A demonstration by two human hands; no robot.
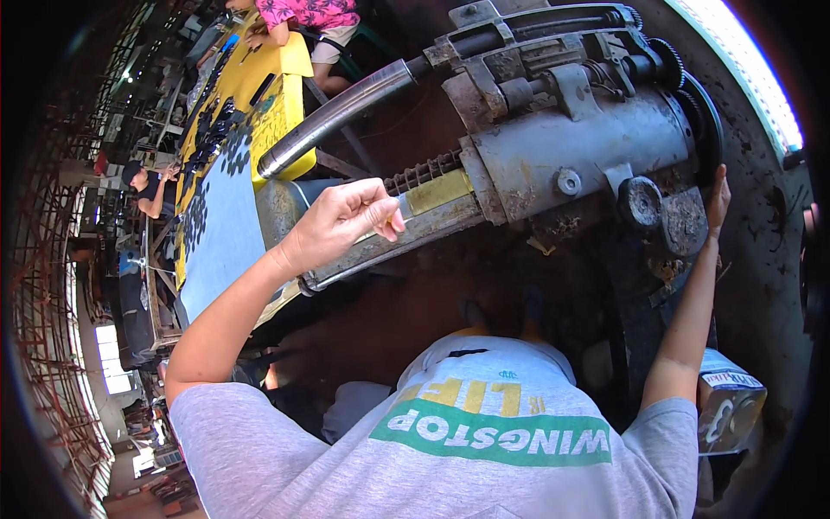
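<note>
A large, worn grey metal machine (575,156) lies across the upper middle, with a bright metal roller (341,112) reaching out to the left. My left hand (341,221) is closed, fingers curled and thumb against them, above the machine's long bed (406,242). Whatever sits between those fingertips, if anything, is too small to make out. Just to its right, a yellow strip (439,192) lies on the bed beside a coiled spring (424,170). At the machine's right end, my right hand (718,206) rests on the rim of a dark wheel (711,121), seen edge-on with some fingers hidden.
A long table with a yellow and pale blue top (220,242) stands at the left, holding many small dark cut pieces. Two people work along it, one in a pink patterned shirt (303,13). A printed box (731,402) stands by my right elbow.
</note>
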